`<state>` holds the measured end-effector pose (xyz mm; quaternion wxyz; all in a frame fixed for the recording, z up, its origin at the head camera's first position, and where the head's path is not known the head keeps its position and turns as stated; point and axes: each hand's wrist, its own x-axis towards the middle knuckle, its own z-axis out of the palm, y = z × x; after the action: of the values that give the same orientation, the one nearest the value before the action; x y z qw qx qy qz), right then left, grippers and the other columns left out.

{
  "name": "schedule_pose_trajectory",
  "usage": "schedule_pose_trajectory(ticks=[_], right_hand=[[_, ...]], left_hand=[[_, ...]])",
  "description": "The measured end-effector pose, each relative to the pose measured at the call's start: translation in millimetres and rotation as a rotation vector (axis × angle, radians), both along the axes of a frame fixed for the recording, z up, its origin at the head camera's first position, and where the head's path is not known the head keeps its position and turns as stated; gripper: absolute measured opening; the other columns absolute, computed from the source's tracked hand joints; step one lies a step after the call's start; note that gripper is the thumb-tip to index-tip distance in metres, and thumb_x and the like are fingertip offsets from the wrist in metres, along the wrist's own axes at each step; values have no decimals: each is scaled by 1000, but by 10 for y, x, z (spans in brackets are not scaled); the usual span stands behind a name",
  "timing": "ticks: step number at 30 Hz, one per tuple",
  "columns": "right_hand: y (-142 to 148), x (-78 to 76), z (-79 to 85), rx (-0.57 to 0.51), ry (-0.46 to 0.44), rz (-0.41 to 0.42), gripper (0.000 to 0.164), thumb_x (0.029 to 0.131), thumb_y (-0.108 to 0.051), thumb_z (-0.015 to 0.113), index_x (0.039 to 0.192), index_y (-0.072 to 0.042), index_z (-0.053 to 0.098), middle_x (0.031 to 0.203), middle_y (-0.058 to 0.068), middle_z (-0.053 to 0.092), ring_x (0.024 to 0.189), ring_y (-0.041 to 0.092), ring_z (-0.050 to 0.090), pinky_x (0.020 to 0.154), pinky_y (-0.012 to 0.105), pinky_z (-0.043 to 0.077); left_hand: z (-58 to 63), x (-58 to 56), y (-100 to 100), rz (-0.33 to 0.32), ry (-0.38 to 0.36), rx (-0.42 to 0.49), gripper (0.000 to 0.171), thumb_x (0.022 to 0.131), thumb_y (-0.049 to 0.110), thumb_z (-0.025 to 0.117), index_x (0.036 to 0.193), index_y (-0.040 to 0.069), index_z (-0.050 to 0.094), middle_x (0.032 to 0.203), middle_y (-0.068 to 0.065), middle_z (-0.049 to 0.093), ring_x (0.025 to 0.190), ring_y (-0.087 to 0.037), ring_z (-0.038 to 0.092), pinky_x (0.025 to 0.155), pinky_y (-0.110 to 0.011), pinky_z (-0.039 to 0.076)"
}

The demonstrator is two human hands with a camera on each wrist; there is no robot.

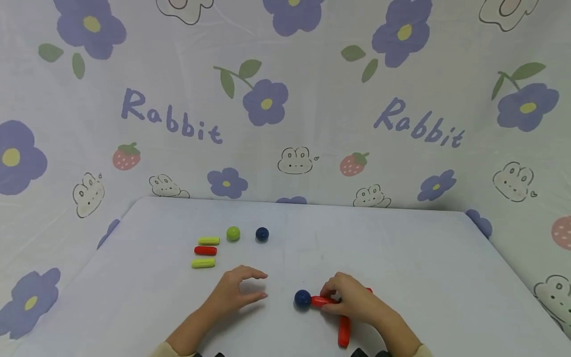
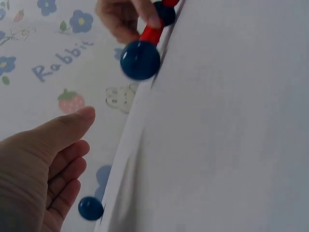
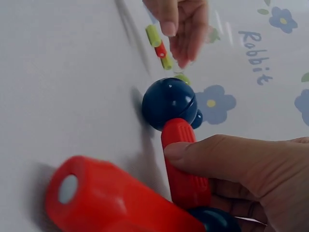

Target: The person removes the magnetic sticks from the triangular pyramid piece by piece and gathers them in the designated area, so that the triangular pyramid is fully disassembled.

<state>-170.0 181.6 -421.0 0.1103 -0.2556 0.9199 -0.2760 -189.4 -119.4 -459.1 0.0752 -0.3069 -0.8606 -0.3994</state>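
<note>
My right hand point(image 1: 352, 299) pinches a red magnetic rod point(image 3: 186, 169) between thumb and fingers. At the rod's left end sits a dark blue ball point(image 1: 302, 298). A second dark blue ball point(image 3: 216, 220) joins its other end, mostly hidden by the hand in the head view. From that joint another red rod point(image 1: 343, 331) points toward me, its pale round end showing in the right wrist view. A red tip point(image 1: 369, 289) pokes out behind the right hand. Left of the blue ball, my left hand point(image 1: 234, 292) holds nothing, thumb and fingers spread apart.
On the white table point(image 1: 424, 267), farther back and left, lie a yellow-green rod point(image 1: 209, 241), a red rod point(image 1: 205, 251) and another yellow-green rod point(image 1: 203, 263). Beside them are a green ball point(image 1: 233, 233) and a blue ball point(image 1: 262, 234). A patterned cloth point(image 1: 312, 124) hangs behind.
</note>
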Motion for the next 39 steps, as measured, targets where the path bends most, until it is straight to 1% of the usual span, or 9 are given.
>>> schedule_pose_trajectory(ticks=[4,10,15,20,26,31,36,37,39], right_hand=[[-71,11,-11,5,-20,-20,19,80,-23,73,95,-12,69,86,-8,58,79,10,47,69,21,43],[-135,36,-35,0,-32,-25,21,80,-24,73,97,-11,70,87,-8,57,80,10,47,69,20,43],[-151,47,-69,-9,6,15,21,81,-28,72,97,-14,70,87,-10,59,82,7,46,70,20,42],[-158,56,-83,-5,25,29,20,82,-28,71,97,-15,71,88,-13,60,85,6,47,74,21,44],[-159,53,-87,-6,46,45,20,82,-27,70,98,-15,71,89,-12,62,86,5,48,77,23,46],[-155,55,-104,-16,56,58,20,83,-27,69,99,-14,71,91,-12,63,88,4,49,79,23,47],[-162,53,-118,-27,104,103,21,84,-28,68,98,-13,71,91,-10,64,88,4,50,79,23,47],[-164,53,-116,-30,109,112,21,84,-28,68,98,-13,71,91,-9,65,88,4,51,79,23,47],[-162,57,-110,-26,116,118,22,85,-29,68,99,-12,71,92,-9,65,89,4,51,80,24,47]], left_hand=[[30,45,220,-84,-62,-24,37,78,26,75,110,9,66,107,2,69,102,-14,61,92,-35,49],[79,123,436,-135,-174,-69,42,77,29,75,113,10,65,111,1,67,105,-13,59,94,-32,48],[31,151,543,-138,-198,-125,42,78,32,75,113,11,65,109,3,67,102,-8,58,91,-27,48],[1,164,566,-122,-230,-143,39,78,31,75,111,13,66,106,5,66,100,-6,58,90,-27,48],[-6,176,524,-110,-189,-156,40,77,33,75,111,13,66,107,5,67,100,-7,58,90,-28,48],[-29,169,497,-118,-159,-139,40,77,34,74,110,12,66,105,4,67,99,-8,59,87,-28,48],[-30,155,479,-110,-159,-119,40,78,35,73,109,11,66,102,2,68,96,-9,59,85,-27,48],[-32,148,473,-103,-150,-117,40,78,35,73,109,10,66,102,2,68,95,-10,59,85,-28,48],[-45,126,450,-53,-142,-127,40,79,34,72,110,11,66,104,2,68,97,-11,59,86,-30,48]])
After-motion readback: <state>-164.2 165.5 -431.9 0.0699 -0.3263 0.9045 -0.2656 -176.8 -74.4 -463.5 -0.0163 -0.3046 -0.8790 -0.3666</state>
